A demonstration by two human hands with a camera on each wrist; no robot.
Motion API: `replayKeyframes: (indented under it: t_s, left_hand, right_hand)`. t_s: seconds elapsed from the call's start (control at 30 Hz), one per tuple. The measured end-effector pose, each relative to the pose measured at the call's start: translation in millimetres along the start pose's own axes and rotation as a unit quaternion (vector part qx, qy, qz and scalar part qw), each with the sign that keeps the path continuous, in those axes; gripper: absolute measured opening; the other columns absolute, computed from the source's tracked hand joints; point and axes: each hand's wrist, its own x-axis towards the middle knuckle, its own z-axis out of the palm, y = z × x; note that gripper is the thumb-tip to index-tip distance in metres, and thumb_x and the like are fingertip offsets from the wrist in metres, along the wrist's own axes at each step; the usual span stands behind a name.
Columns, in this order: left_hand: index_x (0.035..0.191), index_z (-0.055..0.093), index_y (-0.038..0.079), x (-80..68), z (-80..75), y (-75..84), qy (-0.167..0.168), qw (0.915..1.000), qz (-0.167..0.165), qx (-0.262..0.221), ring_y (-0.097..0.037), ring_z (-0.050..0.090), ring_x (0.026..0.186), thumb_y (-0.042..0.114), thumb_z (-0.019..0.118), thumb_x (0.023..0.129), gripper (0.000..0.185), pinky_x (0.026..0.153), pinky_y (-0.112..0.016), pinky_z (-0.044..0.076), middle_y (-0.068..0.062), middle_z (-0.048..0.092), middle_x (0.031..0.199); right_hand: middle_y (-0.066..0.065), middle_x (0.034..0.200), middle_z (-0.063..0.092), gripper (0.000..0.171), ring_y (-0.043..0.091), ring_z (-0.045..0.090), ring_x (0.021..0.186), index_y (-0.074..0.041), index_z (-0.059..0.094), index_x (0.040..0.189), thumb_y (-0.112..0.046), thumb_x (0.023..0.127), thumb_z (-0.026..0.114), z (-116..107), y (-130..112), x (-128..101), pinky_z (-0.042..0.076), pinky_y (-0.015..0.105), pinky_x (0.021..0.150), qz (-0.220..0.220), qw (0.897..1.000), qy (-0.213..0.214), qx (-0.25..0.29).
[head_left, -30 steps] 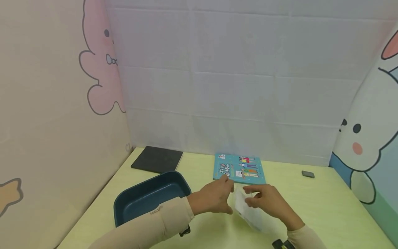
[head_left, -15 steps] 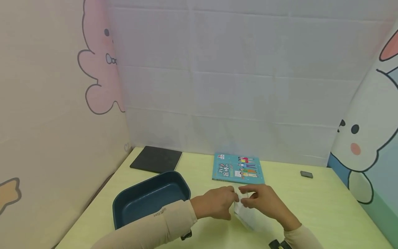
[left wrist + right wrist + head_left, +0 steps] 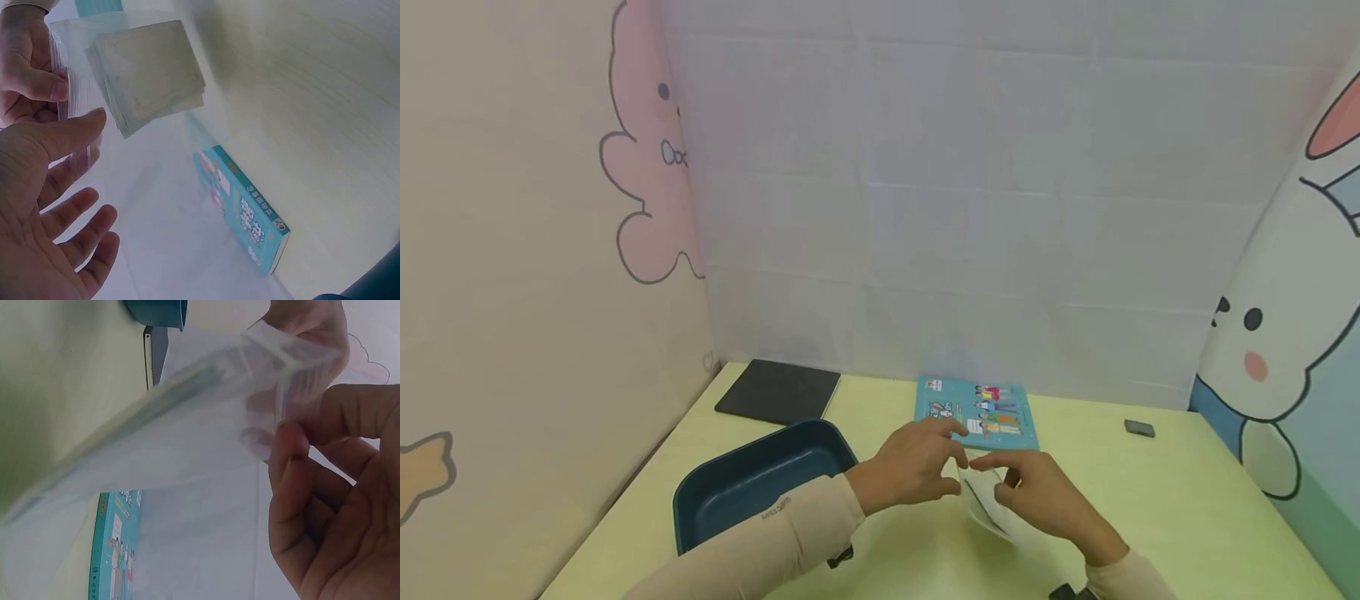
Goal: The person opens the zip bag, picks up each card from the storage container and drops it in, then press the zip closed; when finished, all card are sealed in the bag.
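A clear zip-lock bag (image 3: 983, 500) hangs tilted between my two hands over the table. Inside it lies a stack of thin, pale square pieces (image 3: 153, 69). My right hand (image 3: 1045, 493) pinches the ribbed zip strip (image 3: 289, 394) between thumb and forefinger, the other fingers curled. At the opposite end of the strip is my left hand (image 3: 910, 462), its thumb and fingers spread apart. In the left wrist view, the left thumb (image 3: 75, 132) overlaps the front of the strip, and the left forefinger shows partly behind the clear plastic.
A dark blue basin (image 3: 692, 500) stands left, partly behind my left sleeve. Behind it lies a black flat notebook (image 3: 778, 390). A teal picture book (image 3: 958, 396) lies beyond my hands, and a small grey block (image 3: 1139, 428) at the far right. A white sheet (image 3: 962, 208) hangs behind.
The left hand's fingers, closer together at the bag half a second ago, are now spread. The right forefinger has straightened along the bag's top. The bag has tilted so its dark edge shows.
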Motion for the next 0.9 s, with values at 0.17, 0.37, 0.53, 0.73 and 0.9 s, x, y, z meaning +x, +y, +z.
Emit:
replayKeyframes:
  t_s: [0.17,0.37,0.53,0.73,0.9]
  left_hand:
    - [0.086,0.070,0.029,0.0,-4.9,-0.5,0.023,0.9995,-0.022,-0.007,-0.005,0.053,0.094,0.048,0.067,0.075,0.022,0.065,-0.020,0.044,0.017,0.058,0.101]
    - [0.080,0.066,0.026,-0.7,-13.9,-8.1,0.047,0.9921,-0.082,-0.083,-0.007,0.055,0.098,0.043,0.066,0.077,0.017,0.060,-0.019,0.043,0.016,0.061,0.086]
    - [0.075,0.064,0.027,-3.6,-16.6,-15.2,0.069,0.9807,-0.102,-0.152,-0.002,0.056,0.079,0.039,0.068,0.076,0.013,0.058,-0.019,0.042,0.018,0.057,0.078]
    - [0.076,0.060,0.030,-8.9,-22.0,-17.9,0.108,0.9590,-0.101,-0.241,0.002,0.051,0.070,0.039,0.067,0.077,0.011,0.056,-0.020,0.043,0.019,0.053,0.079]
    - [0.082,0.060,0.028,-14.4,-28.3,-16.2,0.166,0.9289,-0.068,-0.324,0.000,0.056,0.073,0.035,0.068,0.077,0.012,0.060,-0.022,0.046,0.015,0.057,0.082]
  right_hand:
    - [-0.007,0.098,0.062,0.017,0.007,0.052,0.064,-0.023,0.065,0.102,-0.022,0.087,0.060,-1.0,-1.8,-3.8,0.042,0.025,0.050,-0.031,0.999,0.035,-0.019]
    - [-0.007,0.108,0.059,0.020,0.011,0.056,0.083,-0.024,0.065,0.094,-0.037,0.079,0.066,-1.6,5.0,-4.3,0.045,0.028,0.066,-0.055,0.994,0.082,-0.038]
    - [-0.013,0.087,0.061,0.012,0.004,0.057,0.072,-0.022,0.064,0.088,-0.017,0.078,0.069,-3.5,12.9,0.3,0.047,0.025,0.062,-0.082,0.985,0.149,-0.038]
    - [-0.017,0.082,0.059,0.017,0.001,0.055,0.069,-0.021,0.064,0.086,-0.008,0.077,0.069,-11.2,7.9,1.7,0.046,0.021,0.061,-0.119,0.965,0.229,-0.051]
    - [-0.015,0.085,0.058,0.022,0.003,0.053,0.075,-0.021,0.062,0.092,-0.004,0.078,0.067,-17.2,-4.6,-0.2,0.043,0.020,0.065,-0.148,0.949,0.271,-0.056]
